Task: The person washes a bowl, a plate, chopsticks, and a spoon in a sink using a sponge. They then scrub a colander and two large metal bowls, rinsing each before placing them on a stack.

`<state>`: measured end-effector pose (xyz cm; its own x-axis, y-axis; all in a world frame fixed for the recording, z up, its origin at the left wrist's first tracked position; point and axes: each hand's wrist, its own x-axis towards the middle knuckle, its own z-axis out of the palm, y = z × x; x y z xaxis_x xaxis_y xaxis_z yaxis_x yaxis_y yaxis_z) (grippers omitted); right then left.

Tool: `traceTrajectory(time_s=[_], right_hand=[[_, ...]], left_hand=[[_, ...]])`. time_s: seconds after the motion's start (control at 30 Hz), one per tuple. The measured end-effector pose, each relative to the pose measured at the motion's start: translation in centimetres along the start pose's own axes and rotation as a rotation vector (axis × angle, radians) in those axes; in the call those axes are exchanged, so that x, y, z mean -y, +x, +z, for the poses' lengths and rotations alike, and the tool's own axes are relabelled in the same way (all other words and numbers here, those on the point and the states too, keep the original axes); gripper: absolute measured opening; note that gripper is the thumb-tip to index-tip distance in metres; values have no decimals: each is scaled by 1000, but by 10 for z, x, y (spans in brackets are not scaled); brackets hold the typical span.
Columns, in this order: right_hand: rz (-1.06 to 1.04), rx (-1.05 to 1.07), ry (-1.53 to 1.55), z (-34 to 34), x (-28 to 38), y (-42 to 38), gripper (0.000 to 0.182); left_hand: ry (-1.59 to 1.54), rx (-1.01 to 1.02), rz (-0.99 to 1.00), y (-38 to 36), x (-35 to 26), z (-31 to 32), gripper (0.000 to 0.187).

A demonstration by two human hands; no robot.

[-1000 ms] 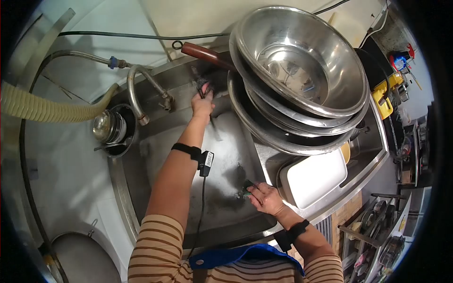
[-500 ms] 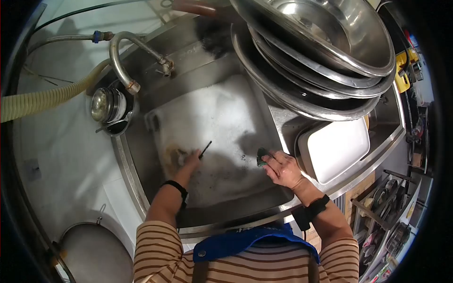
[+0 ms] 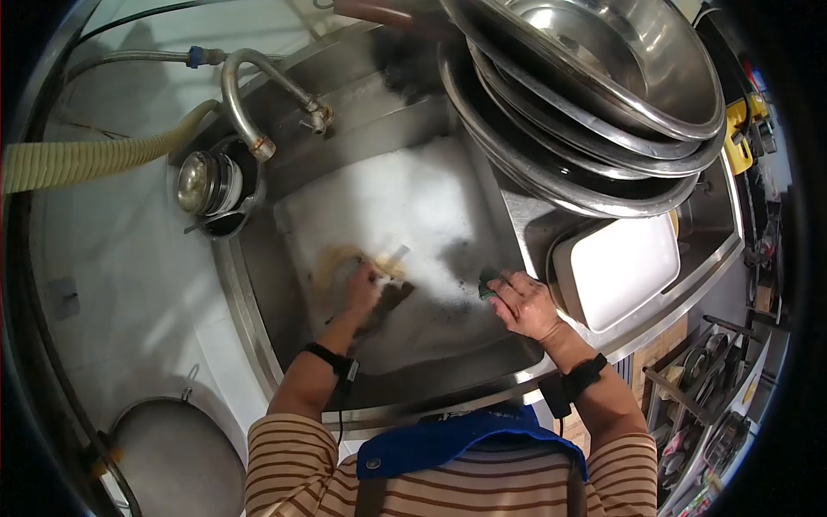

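- Pinching a dark green scrubber, the fingers of our right hand are bent closed around it, at the foamy water.
- Our left hand has curled fingers, partly hidden; we cannot tell how far they are open, or what they grip.
- Just beyond these left fingers, forward and rightward, we see a thin grey strip; its long axis slants away from us toward the right.
- The strip is nearer to our left hand; the scrubber lies rightward of the left fingers, apart from them.
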<state>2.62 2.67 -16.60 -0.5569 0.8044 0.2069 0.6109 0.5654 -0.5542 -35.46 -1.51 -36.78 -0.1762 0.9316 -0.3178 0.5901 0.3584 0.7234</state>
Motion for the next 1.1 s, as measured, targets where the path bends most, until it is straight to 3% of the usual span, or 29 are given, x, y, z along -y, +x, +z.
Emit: traceTrajectory(time_s=[0.03, 0.07, 0.1, 0.17, 0.27, 0.3, 0.4, 0.47, 0.5, 0.53, 0.63, 0.77, 0.9, 1.03, 1.1], right_hand=[[-10, -2, 0, 0, 0, 1, 23], [-19, -7, -7, -1, 0, 2, 23], [-20, -8, -13, -2, 0, 0, 23], [-8, 1, -14, -2, 0, 1, 23], [7, 20, -9, 2, -1, -2, 24], [6, 25, -15, 1, -3, -1, 24], [-4, -12, 3, -4, 1, 3, 24], [-15, -18, -10, -2, -1, 2, 24], [-25, -20, -16, -1, -1, 2, 24], [-23, -23, -7, -1, 0, 2, 24], [-28, -22, -13, -1, 0, 1, 24], [-28, -4, -21, -1, 0, -1, 25], [-40, -35, -22, 1, 0, -3, 24], [-26, -26, 7, -3, 1, -3, 26], [-27, -26, 15, -1, -2, -3, 39]], left_hand=[[-39, -111, 42, 10, -22, -14, 34], [122, -231, -139, 12, -43, -31, 41], [261, -323, -337, 7, -110, -62, 49], [286, -229, -479, 30, -64, -66, 49], [270, -27, -455, 56, 44, -24, 52], [238, 2, -503, 57, 30, -10, 49], [-265, 4, -427, 30, -93, -15, 33], [-410, -33, -460, 13, -167, -32, 25], [-485, -55, -475, 11, -183, -36, 22], [-482, -34, -308, 17, -178, -42, 19], [-664, -76, -188, 19, -231, -70, 19], [-874, -95, -114, 43, -262, -86, 17], [-885, -95, -44, 42, -308, -100, 15], [-645, -76, -67, 32, -326, -98, 15], [-573, -57, -79, 29, -323, -97, 15]])
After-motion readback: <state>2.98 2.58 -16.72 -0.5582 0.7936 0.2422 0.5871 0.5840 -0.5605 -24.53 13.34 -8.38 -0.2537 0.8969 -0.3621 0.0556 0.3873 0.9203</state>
